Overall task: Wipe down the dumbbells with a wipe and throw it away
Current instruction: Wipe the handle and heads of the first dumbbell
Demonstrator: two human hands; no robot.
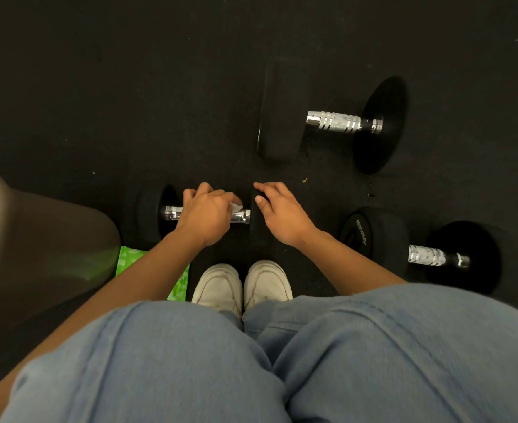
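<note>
Three black dumbbells with chrome handles lie on the dark floor. The nearest dumbbell lies just beyond my shoes. My left hand is wrapped over its chrome handle with a white wipe bunched under the fingers. My right hand rests on that dumbbell's right head, fingers curled over its top edge. A second dumbbell lies farther away at upper right. A third dumbbell lies to my right.
A grey-brown bin stands at the left edge. A green wipes packet lies on the floor beside it, partly under my left forearm. My white shoes and blue-jeaned knees fill the foreground.
</note>
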